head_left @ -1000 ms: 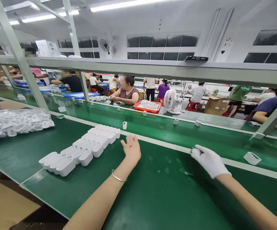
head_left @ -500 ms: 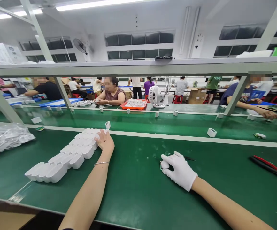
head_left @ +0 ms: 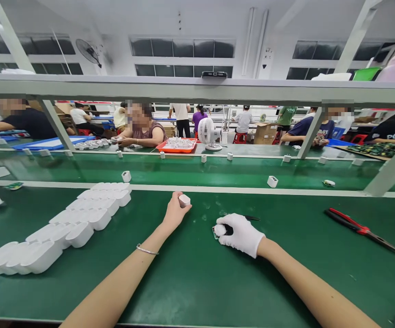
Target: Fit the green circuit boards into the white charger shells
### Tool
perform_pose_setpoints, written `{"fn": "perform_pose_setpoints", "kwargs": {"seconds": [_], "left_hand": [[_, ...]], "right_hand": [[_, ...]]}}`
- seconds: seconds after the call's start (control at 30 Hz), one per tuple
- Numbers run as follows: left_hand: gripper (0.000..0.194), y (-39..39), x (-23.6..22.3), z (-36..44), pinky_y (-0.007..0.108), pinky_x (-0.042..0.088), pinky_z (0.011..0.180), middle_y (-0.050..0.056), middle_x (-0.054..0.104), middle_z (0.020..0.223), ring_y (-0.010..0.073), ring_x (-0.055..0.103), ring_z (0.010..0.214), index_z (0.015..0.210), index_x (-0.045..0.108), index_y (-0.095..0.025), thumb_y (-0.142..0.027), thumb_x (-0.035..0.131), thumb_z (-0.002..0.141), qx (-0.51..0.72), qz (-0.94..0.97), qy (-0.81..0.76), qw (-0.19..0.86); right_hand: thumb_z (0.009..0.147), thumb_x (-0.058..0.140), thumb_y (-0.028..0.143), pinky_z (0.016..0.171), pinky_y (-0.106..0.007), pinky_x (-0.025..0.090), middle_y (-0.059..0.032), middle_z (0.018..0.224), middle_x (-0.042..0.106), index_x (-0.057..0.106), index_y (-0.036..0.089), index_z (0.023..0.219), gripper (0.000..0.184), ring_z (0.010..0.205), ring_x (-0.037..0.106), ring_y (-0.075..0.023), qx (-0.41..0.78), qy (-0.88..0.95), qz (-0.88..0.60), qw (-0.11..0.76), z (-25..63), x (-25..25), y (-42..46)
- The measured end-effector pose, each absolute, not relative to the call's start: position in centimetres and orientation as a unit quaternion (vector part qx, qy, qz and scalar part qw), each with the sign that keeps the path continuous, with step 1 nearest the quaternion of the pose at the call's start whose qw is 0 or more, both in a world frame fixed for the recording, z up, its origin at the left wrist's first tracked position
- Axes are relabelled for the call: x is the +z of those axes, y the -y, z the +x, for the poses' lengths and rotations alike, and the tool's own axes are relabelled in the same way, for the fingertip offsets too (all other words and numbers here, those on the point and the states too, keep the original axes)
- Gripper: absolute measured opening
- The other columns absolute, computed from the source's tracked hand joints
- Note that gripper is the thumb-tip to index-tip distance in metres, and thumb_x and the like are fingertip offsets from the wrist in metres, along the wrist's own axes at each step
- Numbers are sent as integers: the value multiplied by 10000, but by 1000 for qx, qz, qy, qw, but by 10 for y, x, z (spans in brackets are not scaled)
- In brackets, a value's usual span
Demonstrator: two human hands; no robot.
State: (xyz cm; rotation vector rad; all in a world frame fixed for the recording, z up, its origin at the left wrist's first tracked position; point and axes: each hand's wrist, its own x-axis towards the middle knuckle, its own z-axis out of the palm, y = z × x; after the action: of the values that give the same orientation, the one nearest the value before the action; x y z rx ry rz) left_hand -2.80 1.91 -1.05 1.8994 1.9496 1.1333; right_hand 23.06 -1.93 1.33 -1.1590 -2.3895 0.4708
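My bare left hand (head_left: 173, 213) is closed around one small white plastic shell (head_left: 184, 200), held just above the green bench mat (head_left: 190, 278). It wears a thin bracelet at the wrist. My right hand (head_left: 240, 233), in a white glove, rests on the mat with its fingers curled over a small white part (head_left: 219, 230) that has a dark piece beside it. A black tweezer-like tool (head_left: 250, 217) lies just behind that hand. A long double row of the same white shells (head_left: 81, 218) lies to the left of my left hand.
Red-handled pliers (head_left: 357, 229) lie at the right. Single white shells (head_left: 272, 181) (head_left: 126, 176) ride the green conveyor (head_left: 197, 171) beyond the white strip. A metal frame rail (head_left: 183, 86) crosses overhead. People sit at the far side with an orange tray (head_left: 176, 146) and a small fan (head_left: 207, 133).
My left hand has left the row of shells and moved right with one shell in its fingers. My gloved right hand drew slightly left toward it. The camera view has panned right.
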Motion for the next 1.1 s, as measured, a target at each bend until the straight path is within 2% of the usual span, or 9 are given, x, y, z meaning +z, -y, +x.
{"fn": "perform_pose_setpoints", "kwargs": {"seconds": [0.07, 0.13, 0.3, 0.4, 0.5, 0.6, 0.87, 0.97, 1.1], "left_hand": [[451, -20, -14, -28, 305, 504, 751, 74, 650, 980, 205, 636, 856, 1090, 530, -157, -231, 703, 680, 400, 641, -643, 123], [449, -19, -13, -29, 321, 507, 785, 59, 667, 969, 215, 639, 874, 1067, 564, -169, -197, 724, 648, 407, 657, -619, 142], [518, -2, 7, -14, 349, 406, 979, 21, 613, 1140, 208, 553, 1075, 1139, 576, -246, -102, 698, 657, 389, 751, -511, 154], [519, 13, 19, 1, 363, 421, 961, 44, 586, 1165, 212, 521, 1091, 1192, 545, -260, -109, 668, 711, 348, 828, -418, 139], [562, 23, 26, 10, 381, 449, 923, 63, 575, 1151, 220, 512, 1065, 1251, 493, -258, -114, 657, 732, 333, 854, -381, 121], [613, 27, 27, 12, 380, 452, 924, 58, 564, 1143, 214, 503, 1058, 1267, 473, -258, -73, 657, 712, 336, 860, -365, 116], [631, 26, 25, 12, 346, 467, 897, 51, 567, 1082, 199, 515, 1017, 1266, 481, -242, -60, 654, 688, 341, 874, -334, 92], [625, 28, 27, 13, 351, 468, 898, 56, 562, 1102, 204, 512, 1027, 1285, 460, -250, -82, 643, 711, 332, 879, -329, 88], [635, 31, 29, 14, 349, 471, 895, 62, 558, 1116, 207, 508, 1035, 1307, 432, -251, -94, 636, 727, 305, 889, -329, 90]], "right_hand": [[630, 691, 190, 720, -268, 427, 29, 807, 648, 623, 243, 735, 136, 801, 579, -171, 176, 871, -402, 224, 232, 11, 19], [651, 666, 161, 718, -264, 440, 51, 731, 634, 597, 238, 684, 108, 731, 579, -146, 193, 875, -377, 236, 231, 8, 20], [684, 637, 169, 676, -275, 495, 35, 758, 637, 580, 237, 902, 236, 666, 587, -133, 242, 812, -346, 402, 226, 3, 22], [720, 633, 167, 706, -301, 509, 15, 796, 638, 586, 243, 880, 184, 699, 594, -143, 182, 788, -324, 490, 228, 8, 23], [752, 664, 223, 799, -362, 511, -13, 868, 646, 595, 259, 949, 212, 840, 617, -189, 102, 794, -280, 530, 232, 14, 26], [781, 668, 257, 863, -402, 504, -29, 927, 646, 599, 271, 1004, 234, 936, 614, -218, 69, 803, -256, 534, 233, 16, 30], [869, 556, 324, 940, -444, 471, -36, 902, 638, 619, 264, 964, 130, 892, 609, -201, 89, 833, -254, 482, 230, 11, 27], [877, 527, 359, 956, -422, 458, -18, 829, 606, 621, 250, 906, 147, 850, 591, -176, 196, 847, -247, 427, 231, 11, 22], [908, 447, 378, 937, -397, 466, -27, 920, 562, 621, 244, 924, 220, 926, 553, -153, 370, 826, -232, 357, 229, 11, 20]]}}
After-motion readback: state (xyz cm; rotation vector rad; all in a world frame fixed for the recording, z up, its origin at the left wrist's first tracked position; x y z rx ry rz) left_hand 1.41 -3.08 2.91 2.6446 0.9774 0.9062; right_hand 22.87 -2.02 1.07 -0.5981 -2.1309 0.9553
